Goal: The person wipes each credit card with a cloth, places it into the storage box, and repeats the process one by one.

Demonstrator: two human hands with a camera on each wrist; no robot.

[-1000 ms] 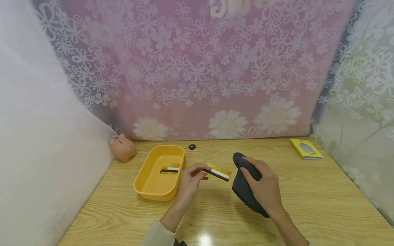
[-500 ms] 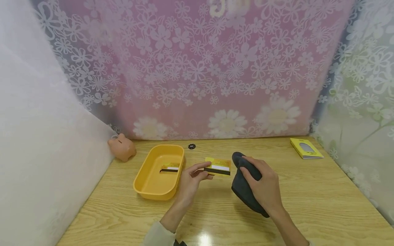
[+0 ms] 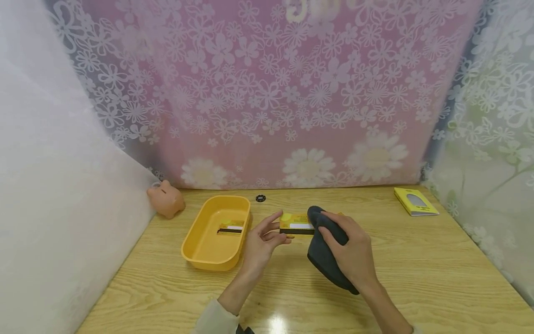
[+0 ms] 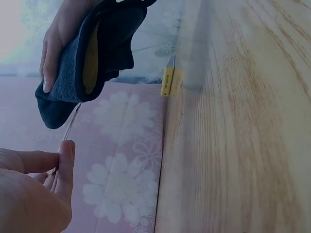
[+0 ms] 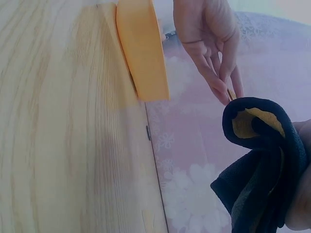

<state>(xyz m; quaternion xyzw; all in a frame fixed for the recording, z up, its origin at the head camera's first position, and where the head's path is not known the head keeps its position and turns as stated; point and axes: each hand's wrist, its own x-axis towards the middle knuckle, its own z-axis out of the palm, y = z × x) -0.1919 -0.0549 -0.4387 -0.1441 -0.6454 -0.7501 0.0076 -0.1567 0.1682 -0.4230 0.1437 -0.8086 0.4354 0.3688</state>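
My left hand (image 3: pixel 259 243) pinches the left end of a yellow card (image 3: pixel 295 224) with a white strip and a black stripe, held above the table. In my right hand (image 3: pixel 356 248) is a folded dark cloth (image 3: pixel 329 262), gripped between thumb and fingers. The cloth covers the card's right end. Seen from the left wrist, the card (image 4: pixel 73 120) is edge-on and runs from my fingertips to the cloth (image 4: pixel 63 92). A yellow patch (image 5: pixel 245 125) shows inside the cloth's fold in the right wrist view; I cannot tell what it is.
Left of my left hand stands a yellow tub (image 3: pixel 196 253) with a similar card (image 3: pixel 230 228) in it. A piggy bank (image 3: pixel 166 199) is at the far left, a black round chip (image 3: pixel 260 198) behind, and a yellow booklet (image 3: pixel 416 202) at the back right of the wooden table (image 3: pixel 417 269).
The card has turned from slanted to nearly level with its printed face towards me. My right hand has shifted left, bringing the cloth over the card's right end.
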